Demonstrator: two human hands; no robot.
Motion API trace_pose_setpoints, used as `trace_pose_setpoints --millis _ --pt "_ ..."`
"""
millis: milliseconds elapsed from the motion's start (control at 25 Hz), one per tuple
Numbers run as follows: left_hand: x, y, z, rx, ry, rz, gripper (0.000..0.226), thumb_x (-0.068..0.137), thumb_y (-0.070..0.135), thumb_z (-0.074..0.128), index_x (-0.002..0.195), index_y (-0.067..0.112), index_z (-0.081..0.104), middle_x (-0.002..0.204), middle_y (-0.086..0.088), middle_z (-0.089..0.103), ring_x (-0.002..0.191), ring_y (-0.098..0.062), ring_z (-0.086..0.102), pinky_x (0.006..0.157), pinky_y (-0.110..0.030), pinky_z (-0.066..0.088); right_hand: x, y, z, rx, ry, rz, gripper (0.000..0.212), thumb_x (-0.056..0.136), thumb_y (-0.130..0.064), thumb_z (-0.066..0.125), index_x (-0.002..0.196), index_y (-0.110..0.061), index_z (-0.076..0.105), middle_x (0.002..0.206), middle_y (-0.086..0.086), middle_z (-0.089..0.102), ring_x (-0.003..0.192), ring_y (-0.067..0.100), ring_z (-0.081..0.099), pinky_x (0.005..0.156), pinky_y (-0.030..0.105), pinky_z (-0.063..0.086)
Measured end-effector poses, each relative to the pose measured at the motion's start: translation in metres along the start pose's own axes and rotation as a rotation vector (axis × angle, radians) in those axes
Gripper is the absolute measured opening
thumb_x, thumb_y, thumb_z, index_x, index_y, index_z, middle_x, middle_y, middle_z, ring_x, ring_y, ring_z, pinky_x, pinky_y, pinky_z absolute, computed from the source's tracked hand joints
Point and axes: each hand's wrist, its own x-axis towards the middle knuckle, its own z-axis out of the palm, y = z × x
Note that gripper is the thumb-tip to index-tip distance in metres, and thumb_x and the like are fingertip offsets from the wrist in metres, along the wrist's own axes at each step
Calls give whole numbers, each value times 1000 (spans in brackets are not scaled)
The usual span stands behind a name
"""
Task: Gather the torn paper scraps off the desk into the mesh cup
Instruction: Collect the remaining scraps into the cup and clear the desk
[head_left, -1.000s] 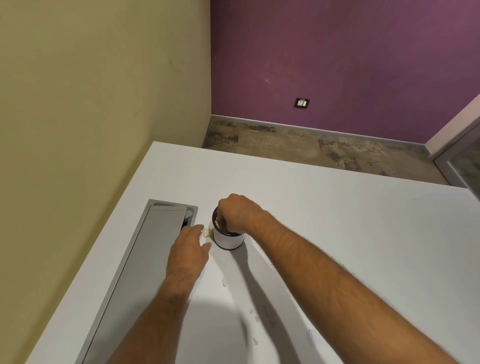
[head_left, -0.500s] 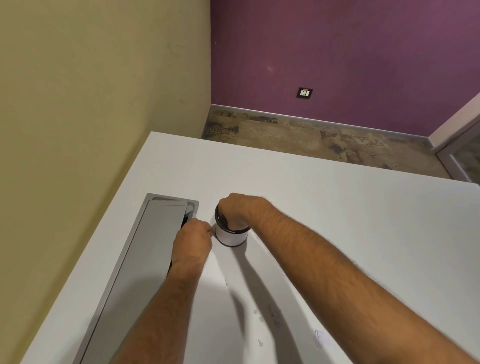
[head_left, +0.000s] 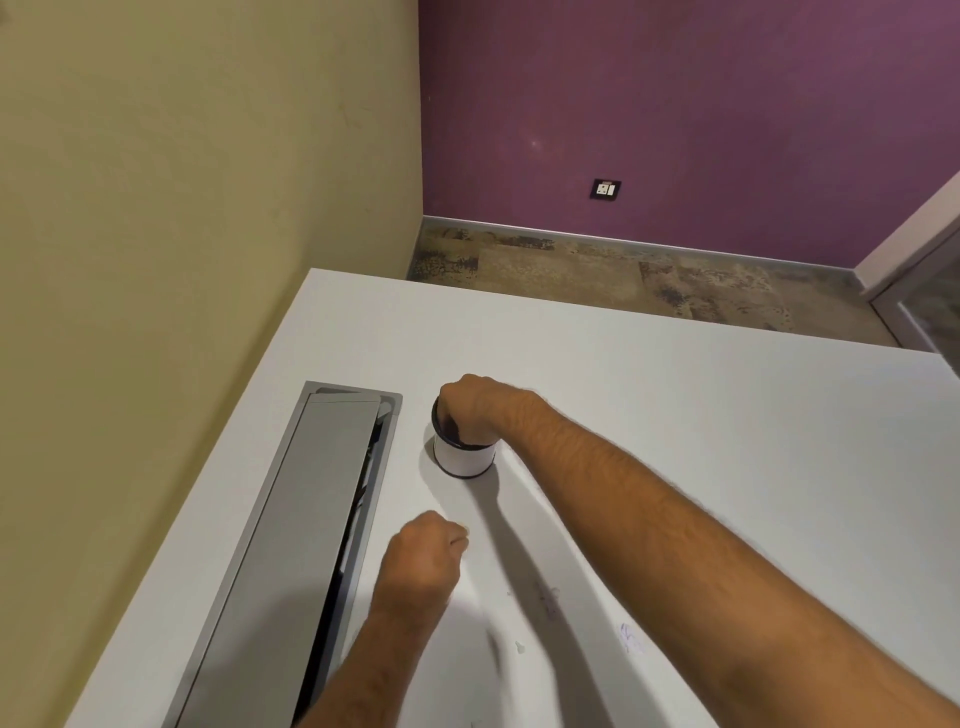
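At frame centre the right hand grips the mesh cup, steadying it; below, the left hand is curled over the desk, perhaps pinching a scrap, though I cannot tell.

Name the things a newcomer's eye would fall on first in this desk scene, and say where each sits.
First comes the mesh cup near the middle of the white desk, with the right hand gripping its rim from above. Nearer the camera, the left hand is curled on the desk beside the long grey cable hatch. Small paper scraps lie close to the near edge.
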Motion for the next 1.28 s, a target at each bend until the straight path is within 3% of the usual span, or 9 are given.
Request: trace_pose_setpoints --millis 160,360,480,560,720,800,920,1040,1280 --pt "-21 18 19 -63 -18 84 24 96 35 50 98 20 69 97 1 62 95 -14 60 77 -14 35 -28 8 -7 84 94 -47 33 84 -1 52 106 -17 69 106 11 61 77 28 56 52 25 38" --pt "-48 37 27 -214 -104 154 18 92 23 57 85 16 71 84 3 58 84 -12 56 75 -16 38 -91 35 40 401 548 23 36 81 0 57 105 -22 73 105 5 73 97 27 64 80 31 51" --pt "-65 33 26 -210 -81 175 17 91 24 53 80 16 64 82 5 56 79 -7 52 78 -33 46 -141 47 112 617 480 167 28 84 -5 59 104 -19 74 107 0 74 99 17 67 89 23 47" --pt "-68 29 18 -168 -136 216 12 85 33 61 91 24 67 92 13 58 85 -3 54 82 -28 48 -174 53 163 694 407 311 24 83 -14 66 105 -21 73 108 -3 72 95 13 66 86 22 47" --pt "-73 6 -2 -99 -314 204 83 38 56 84 113 41 53 102 29 45 87 2 50 74 -11 41 -225 52 231 892 390 607 40 59 -33 87 95 -28 69 80 -3 64 73 5 59 72 20 46" --pt "-81 -3 -2 21 -338 256 91 36 54 87 116 43 45 102 31 37 84 -5 49 71 -10 40 -233 42 246 968 397 660 47 52 -35 90 91 -31 64 75 -5 58 67 6 57 65 19 44" --pt "-80 1 3 56 -346 251 82 40 44 91 110 42 48 92 30 38 73 -9 47 63 -6 35 -222 31 249 1058 469 650 40 54 -27 90 84 -30 64 75 -6 59 63 9 56 61 18 45" --pt "-66 17 6 -85 -343 100 64 38 38 91 92 37 57 84 18 51 66 -7 47 58 -13 38 -198 33 240 1054 519 647 23 64 -16 84 71 -27 65 72 -6 64 65 12 59 61 18 44" --pt "-47 49 23 -357 -143 -56 30 56 21 87 68 25 59 66 4 58 62 -15 51 56 -19 36 -176 49 228 1085 614 655 17 74 -7 75 70 -23 70 72 -12 69 71 9 65 69 21 50"
